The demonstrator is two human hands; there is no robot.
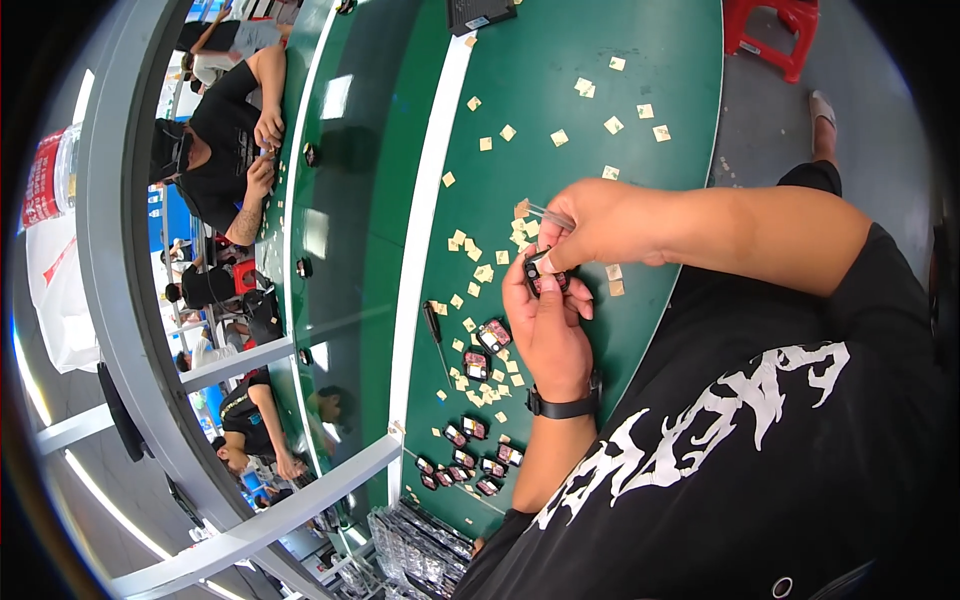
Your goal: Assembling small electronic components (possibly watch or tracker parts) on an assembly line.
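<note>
My left hand (550, 335), with a black watch on its wrist, has its fingers wrapped round a small black plastic-cased module (541, 272). My right hand (605, 222) grips slim metal tweezers (550, 215) against its palm side, a small tan square piece (522, 208) at their tip. The right thumb and fingertips press on the module's top, on a pale patch. Just left of both hands, many small cream squares (484, 272) lie scattered on the green table (560, 90). My fingers partly hide the module.
Several similar black modules (493, 335) sit on the table below, beside a black-handled screwdriver (432, 318). A black tray (480, 14) lies at the top edge, a red stool (770, 35) at top right. Clear plastic trays (420, 550) stack below. Across the green belt (350, 200) a person (225, 150) works.
</note>
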